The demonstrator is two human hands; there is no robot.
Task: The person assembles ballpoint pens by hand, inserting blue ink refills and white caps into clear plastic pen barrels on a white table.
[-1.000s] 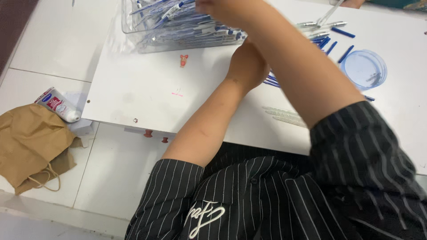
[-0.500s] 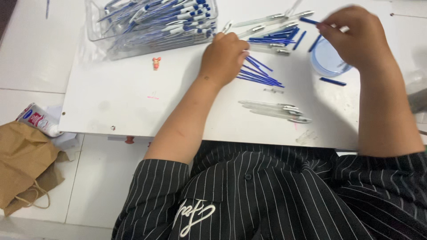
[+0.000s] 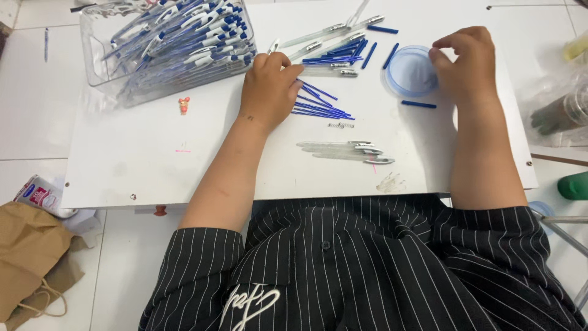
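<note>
Under left hand (image 3: 267,89), blue refills (image 3: 321,105).

Both forearms stretch forward over the white board (image 3: 153,171). The left hand (image 3: 268,92) rests knuckles up near its centre, fingers curled; the right hand (image 3: 467,64), fingertips pinched together, hovers toward its right edge.

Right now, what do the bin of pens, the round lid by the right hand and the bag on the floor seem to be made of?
Bin: clear, glossy hard plastic, it seems; the pens show through its walls. Round lid: translucent blue plastic, probably; the white table shows through it, with the right hand at its edge. Bag: brown paper, matte and creased.
</note>
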